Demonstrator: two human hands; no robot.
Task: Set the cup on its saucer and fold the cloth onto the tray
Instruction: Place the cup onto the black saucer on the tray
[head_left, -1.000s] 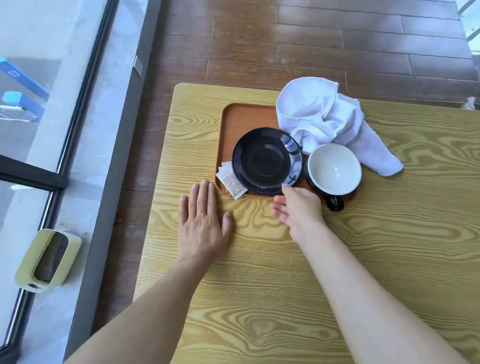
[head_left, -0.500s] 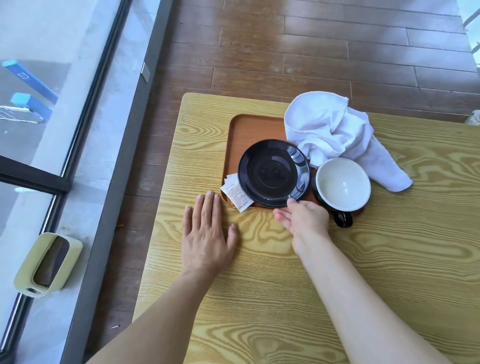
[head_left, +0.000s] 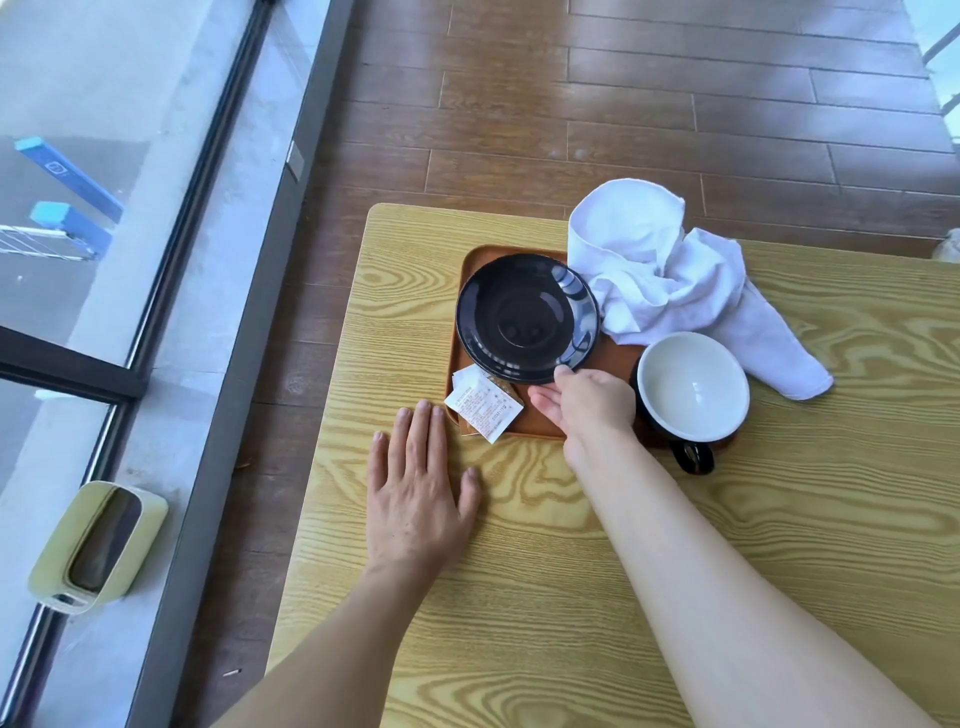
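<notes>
A glossy black saucer (head_left: 524, 317) is on the left part of the brown tray (head_left: 615, 353). My right hand (head_left: 592, 402) pinches its near rim, thumb on top and fingers underneath, and the saucer looks slightly tilted. The cup (head_left: 693, 387), black outside and white inside, stands empty on the tray's right end, its handle pointing toward me. A crumpled white cloth (head_left: 660, 275) lies behind the cup, partly on the tray and partly on the table. My left hand (head_left: 418, 493) rests flat on the table just in front of the tray's left corner.
A paper receipt and a small packet (head_left: 483, 408) lie at the tray's near left corner. The wooden table (head_left: 779, 519) ends at the left beside a glass wall. A green bin (head_left: 98, 545) stands on the floor there.
My right hand has taken hold of the saucer's near rim and pushed it farther back on the tray, uncovering the receipt. The left hand stays flat on the table.
</notes>
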